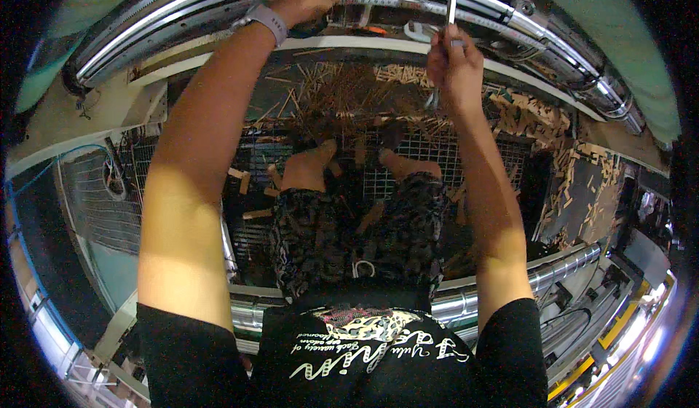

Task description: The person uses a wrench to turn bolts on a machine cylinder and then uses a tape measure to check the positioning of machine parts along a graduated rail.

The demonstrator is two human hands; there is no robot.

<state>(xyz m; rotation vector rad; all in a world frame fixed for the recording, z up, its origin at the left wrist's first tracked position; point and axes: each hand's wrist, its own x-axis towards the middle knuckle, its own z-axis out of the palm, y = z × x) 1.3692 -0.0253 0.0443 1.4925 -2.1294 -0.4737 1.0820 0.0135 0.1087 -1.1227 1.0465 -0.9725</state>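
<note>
My left hand, with a pale band on its wrist, is closed in a fist against the shiny machine shaft at the top. What it grips, if anything, is hidden. Beside its knuckles begins a pale marked strip, like a measuring scale, running right along the shaft. To the right, the fingers of my right hand are wrapped round the lower end of a slim silver metal bar. The bar points up across the shaft; its far end leaves the picture. A grey metal hand tool lies on the ledge between my hands.
A small orange piece lies on the pale machine beam. Below, cut strips and sticks litter the floor and metal grating. More silver rollers run behind me, with a wire mesh panel at the left.
</note>
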